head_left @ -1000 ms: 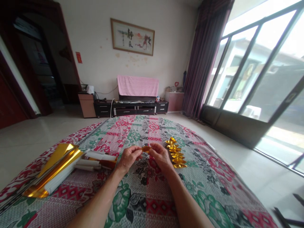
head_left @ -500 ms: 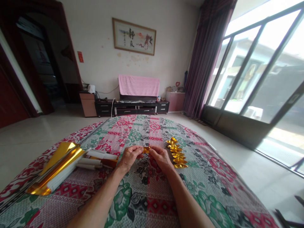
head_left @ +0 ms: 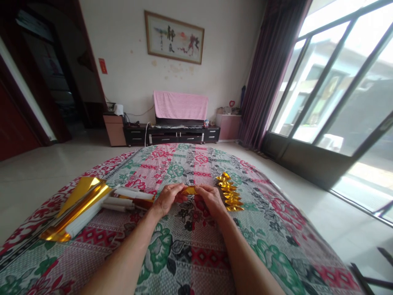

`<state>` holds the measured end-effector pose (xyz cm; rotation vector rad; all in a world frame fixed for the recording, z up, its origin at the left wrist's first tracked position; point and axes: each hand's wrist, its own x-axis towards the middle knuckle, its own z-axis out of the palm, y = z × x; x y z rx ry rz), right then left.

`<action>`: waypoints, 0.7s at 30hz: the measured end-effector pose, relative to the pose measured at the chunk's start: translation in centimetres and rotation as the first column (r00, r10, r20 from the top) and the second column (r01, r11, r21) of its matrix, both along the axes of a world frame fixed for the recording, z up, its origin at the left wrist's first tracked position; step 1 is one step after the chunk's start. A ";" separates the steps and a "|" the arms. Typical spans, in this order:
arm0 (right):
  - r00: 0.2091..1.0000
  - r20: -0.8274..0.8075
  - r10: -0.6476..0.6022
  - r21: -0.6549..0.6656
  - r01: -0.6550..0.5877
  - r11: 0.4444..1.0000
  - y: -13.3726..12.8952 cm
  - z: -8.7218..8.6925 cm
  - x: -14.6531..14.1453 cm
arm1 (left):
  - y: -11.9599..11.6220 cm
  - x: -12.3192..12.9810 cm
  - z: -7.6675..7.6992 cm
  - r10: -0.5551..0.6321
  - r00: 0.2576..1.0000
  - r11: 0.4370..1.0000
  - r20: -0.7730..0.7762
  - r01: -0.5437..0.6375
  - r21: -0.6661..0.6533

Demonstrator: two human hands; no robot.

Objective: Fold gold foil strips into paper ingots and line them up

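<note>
A small gold foil piece (head_left: 189, 190) is stretched between my two hands above the patterned cloth. My left hand (head_left: 167, 199) pinches its left end, fingers closed. Its right end is gripped by my right hand (head_left: 211, 199), thumb and fingers pressed together. Just right of my right hand, several folded gold foil pieces (head_left: 231, 197) lie in a row. Sheets of gold foil (head_left: 82, 209) rest at the left, and rolled white and gold papers (head_left: 125, 200) lie between them and my left hand.
The round table's floral cloth (head_left: 270, 262) spreads under everything. Beyond it stand a low black cabinet (head_left: 175, 137) and a pink cloth (head_left: 181, 105) over a screen. Dark chair parts (head_left: 365, 280) show at the lower right.
My hands are slightly farther apart, and more of the gold foil piece shows between them. The view has tilted a little, shifting the room upward.
</note>
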<state>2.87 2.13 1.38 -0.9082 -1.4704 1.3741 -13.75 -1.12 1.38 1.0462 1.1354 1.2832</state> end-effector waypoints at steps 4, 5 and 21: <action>1.000 -0.002 -0.017 -0.023 0.017 1.000 0.1 -0.1 0.0 | 0.0 0.0 0.0 0.019 1.000 1.000 0.001 -0.019 0.000; 1.000 -0.005 -0.021 -0.026 0.020 0.999 0.1 -0.1 0.0 | -0.1 0.0 0.0 0.021 1.000 1.000 -0.014 -0.021 0.010; 0.997 0.073 -0.001 0.042 -0.002 0.999 0.0 0.2 -0.5 | 0.0 0.5 0.1 0.075 0.979 0.994 -0.190 -0.057 0.097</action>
